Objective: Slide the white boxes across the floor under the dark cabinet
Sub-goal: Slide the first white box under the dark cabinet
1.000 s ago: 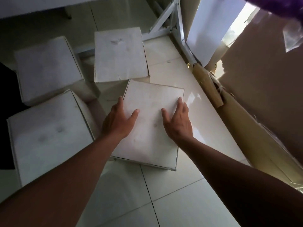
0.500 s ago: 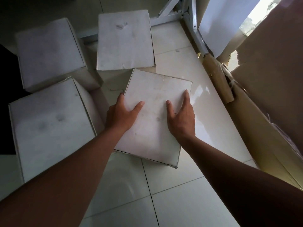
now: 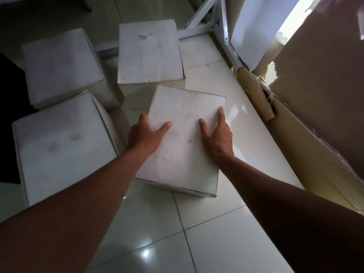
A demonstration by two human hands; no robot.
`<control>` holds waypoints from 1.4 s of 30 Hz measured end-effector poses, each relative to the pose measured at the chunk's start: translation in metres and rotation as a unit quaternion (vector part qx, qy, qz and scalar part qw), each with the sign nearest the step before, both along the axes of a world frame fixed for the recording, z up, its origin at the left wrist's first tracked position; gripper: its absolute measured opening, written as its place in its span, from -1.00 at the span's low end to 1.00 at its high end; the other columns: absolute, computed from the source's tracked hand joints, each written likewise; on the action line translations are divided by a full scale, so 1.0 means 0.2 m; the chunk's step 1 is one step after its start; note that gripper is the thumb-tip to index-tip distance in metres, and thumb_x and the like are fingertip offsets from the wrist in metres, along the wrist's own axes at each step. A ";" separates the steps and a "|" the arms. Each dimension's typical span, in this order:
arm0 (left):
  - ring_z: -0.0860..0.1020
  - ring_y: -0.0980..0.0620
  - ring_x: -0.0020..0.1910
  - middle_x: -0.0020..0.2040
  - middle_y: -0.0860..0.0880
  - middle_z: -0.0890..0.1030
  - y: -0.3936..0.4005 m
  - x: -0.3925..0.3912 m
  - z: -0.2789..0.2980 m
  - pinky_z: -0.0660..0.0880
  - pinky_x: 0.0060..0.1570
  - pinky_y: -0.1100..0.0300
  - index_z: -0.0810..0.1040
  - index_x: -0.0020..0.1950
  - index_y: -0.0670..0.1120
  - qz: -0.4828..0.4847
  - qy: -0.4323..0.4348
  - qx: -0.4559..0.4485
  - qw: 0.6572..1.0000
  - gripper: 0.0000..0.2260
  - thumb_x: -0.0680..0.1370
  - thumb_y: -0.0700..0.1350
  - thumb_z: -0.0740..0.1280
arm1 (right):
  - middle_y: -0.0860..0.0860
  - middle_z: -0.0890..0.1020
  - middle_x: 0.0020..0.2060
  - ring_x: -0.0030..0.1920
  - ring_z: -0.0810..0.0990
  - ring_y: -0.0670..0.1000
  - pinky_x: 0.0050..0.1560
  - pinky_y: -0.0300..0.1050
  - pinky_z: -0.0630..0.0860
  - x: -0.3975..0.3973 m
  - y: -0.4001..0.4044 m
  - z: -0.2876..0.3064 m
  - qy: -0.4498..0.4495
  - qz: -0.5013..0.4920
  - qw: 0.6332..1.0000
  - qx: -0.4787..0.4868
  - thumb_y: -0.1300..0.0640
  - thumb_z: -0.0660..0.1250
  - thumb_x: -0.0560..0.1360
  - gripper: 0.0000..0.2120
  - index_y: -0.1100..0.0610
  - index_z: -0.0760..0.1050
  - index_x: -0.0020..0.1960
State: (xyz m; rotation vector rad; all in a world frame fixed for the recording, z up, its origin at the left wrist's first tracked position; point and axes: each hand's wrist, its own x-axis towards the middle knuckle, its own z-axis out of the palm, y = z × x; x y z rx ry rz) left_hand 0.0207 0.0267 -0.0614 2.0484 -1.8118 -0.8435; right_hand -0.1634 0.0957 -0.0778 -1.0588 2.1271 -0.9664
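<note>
White box (image 3: 183, 138) has slid a little forward toward the other boxes (image 3: 149, 52); left hand (image 3: 145, 133) and right hand (image 3: 216, 136) keep gripping its sides, pushing on.

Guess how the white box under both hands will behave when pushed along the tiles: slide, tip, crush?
The white box probably slides easily: the floor tiles look glossy. Tipping seems unlikely, since it sits broad and flat. The left hand and right hand grip its top edges without visibly denting it, so it is likely fairly stiff.
</note>
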 end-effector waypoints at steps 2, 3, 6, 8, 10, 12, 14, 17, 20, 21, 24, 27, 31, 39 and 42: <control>0.53 -0.20 0.10 0.11 -0.11 0.58 0.05 0.02 0.04 0.39 -0.08 0.11 0.43 0.22 -0.09 -0.010 0.005 -0.014 1.000 -0.32 0.37 0.42 0.31 | 0.06 0.27 0.50 0.44 0.28 0.13 0.41 0.10 0.25 0.02 0.07 0.03 0.002 -0.013 1.000 -0.008 -0.25 0.23 0.55 -0.22 -0.02 -0.08 0.59; 0.53 -0.21 0.10 0.11 -0.11 0.58 0.07 0.02 0.06 0.37 -0.09 0.11 0.44 0.20 -0.09 -0.007 0.003 -0.020 1.000 -0.33 0.36 0.42 0.32 | 0.06 0.26 0.50 0.44 0.28 0.13 0.43 0.11 0.25 0.03 0.10 0.05 0.003 -0.017 1.000 -0.008 -0.24 0.24 0.55 -0.22 -0.02 -0.08 0.59; 0.51 -0.22 0.17 0.19 -0.15 0.57 0.14 0.05 0.17 0.36 -0.06 0.10 0.43 0.27 -0.09 -0.007 0.014 -0.037 0.999 -0.29 0.36 0.42 0.33 | 0.07 0.24 0.52 0.44 0.29 0.15 0.42 0.17 0.28 0.07 0.18 0.18 0.005 -0.021 1.000 -0.017 -0.24 0.25 0.55 -0.21 -0.02 -0.07 0.59; 0.52 -0.22 0.17 0.21 -0.16 0.56 0.17 0.07 0.25 0.36 -0.05 0.09 0.43 0.30 -0.10 -0.007 0.023 -0.048 0.999 -0.27 0.36 0.41 0.33 | 0.08 0.25 0.51 0.43 0.30 0.17 0.40 0.19 0.30 0.10 0.21 0.29 0.012 -0.024 0.999 -0.019 -0.24 0.25 0.54 -0.22 -0.03 -0.06 0.59; 0.54 -0.21 0.14 0.18 -0.15 0.58 0.22 0.12 0.34 0.37 -0.07 0.10 0.43 0.28 -0.10 -0.009 0.029 -0.058 0.998 -0.27 0.35 0.43 0.32 | 0.08 0.29 0.50 0.41 0.33 0.16 0.39 0.15 0.32 0.15 0.26 0.40 0.020 -0.027 0.999 -0.034 -0.23 0.26 0.54 -0.23 -0.03 -0.04 0.59; 0.54 -0.21 0.15 0.20 -0.15 0.57 0.30 0.20 0.42 0.39 -0.05 0.08 0.43 0.29 -0.08 0.001 0.043 -0.064 0.997 -0.25 0.34 0.44 0.31 | 0.09 0.34 0.47 0.39 0.36 0.15 0.35 0.06 0.32 0.22 0.33 0.51 0.037 -0.027 0.998 -0.048 -0.22 0.26 0.55 -0.25 -0.04 -0.01 0.58; 0.54 -0.20 0.16 0.21 -0.14 0.57 0.39 0.30 0.49 0.42 -0.04 0.08 0.42 0.31 -0.07 0.022 0.067 -0.069 0.995 -0.24 0.33 0.44 0.30 | 0.11 0.38 0.43 0.36 0.39 0.15 0.27 -0.05 0.32 0.31 0.39 0.62 0.059 -0.017 0.997 -0.045 -0.21 0.26 0.55 -0.27 -0.04 0.00 0.58; 0.55 -0.17 0.14 0.20 -0.12 0.57 0.53 0.46 0.58 0.47 -0.02 0.07 0.43 0.32 -0.06 0.031 0.098 -0.065 0.993 -0.24 0.33 0.44 0.30 | 0.10 0.42 0.40 0.34 0.42 0.14 0.18 -0.14 0.30 0.44 0.48 0.78 0.086 -0.003 0.996 -0.034 -0.22 0.26 0.55 -0.27 -0.06 0.01 0.58; 0.56 -0.17 0.13 0.19 -0.12 0.58 0.61 0.60 0.68 0.51 0.01 0.04 0.45 0.32 -0.06 0.038 0.110 -0.071 0.991 -0.24 0.33 0.44 0.29 | 0.06 0.41 0.42 0.36 0.40 0.10 0.12 -0.19 0.24 0.57 0.56 0.92 0.096 0.007 0.995 -0.028 -0.23 0.25 0.55 -0.28 -0.07 0.01 0.58; 0.56 -0.17 0.12 0.18 -0.12 0.58 0.64 0.66 0.73 0.50 -0.02 0.05 0.46 0.30 -0.07 0.038 0.113 -0.078 0.990 -0.25 0.32 0.45 0.29 | 0.05 0.40 0.42 0.36 0.40 0.10 0.11 -0.19 0.23 0.63 0.59 0.97 0.098 0.009 0.995 -0.030 -0.23 0.24 0.56 -0.29 -0.07 0.01 0.58; 0.56 -0.18 0.10 0.16 -0.12 0.59 0.69 0.82 0.83 0.45 -0.09 0.08 0.47 0.27 -0.08 0.031 0.105 -0.092 0.990 -0.24 0.31 0.46 0.28 | 0.06 0.40 0.42 0.35 0.41 0.11 0.12 -0.18 0.26 0.79 0.66 1.07 0.103 0.006 0.994 -0.038 -0.23 0.23 0.56 -0.29 -0.07 0.01 0.58; 0.56 -0.16 0.11 0.18 -0.10 0.58 0.74 1.00 0.92 0.48 -0.05 0.06 0.46 0.28 -0.08 0.034 0.104 -0.092 0.990 -0.23 0.31 0.46 0.28 | 0.07 0.41 0.41 0.33 0.43 0.13 0.08 -0.17 0.27 0.96 0.70 1.14 0.092 0.010 0.995 -0.038 -0.24 0.22 0.56 -0.28 -0.07 -0.02 0.58; 0.58 -0.14 0.11 0.18 -0.06 0.60 0.79 1.22 0.96 0.51 0.00 0.06 0.48 0.27 -0.04 0.042 0.132 -0.083 0.987 -0.26 0.28 0.45 0.32 | 0.10 0.42 0.39 0.29 0.46 0.19 0.12 -0.08 0.37 1.17 0.75 1.19 0.065 -0.003 0.998 -0.022 -0.27 0.23 0.54 -0.18 -0.04 -0.16 0.59; 0.34 -0.16 0.44 0.52 0.00 0.32 0.97 1.65 0.95 0.32 0.37 -0.07 0.05 0.56 0.21 0.035 0.075 -0.044 0.996 -0.23 0.42 0.42 0.21 | 0.10 0.44 0.36 0.28 0.48 0.19 0.22 0.03 0.43 1.56 0.82 1.15 0.005 0.060 0.998 0.002 -0.25 0.28 0.52 -0.23 0.05 0.04 0.55; 0.35 -0.19 0.42 0.50 -0.01 0.35 1.06 1.75 0.92 0.33 0.33 -0.05 0.08 0.55 0.21 0.049 0.013 -0.044 0.998 -0.26 0.44 0.43 0.16 | 0.14 0.43 0.38 0.29 0.47 0.22 0.21 0.07 0.44 1.65 0.82 1.09 -0.007 0.097 0.995 0.011 -0.22 0.29 0.54 -0.21 0.05 -0.03 0.57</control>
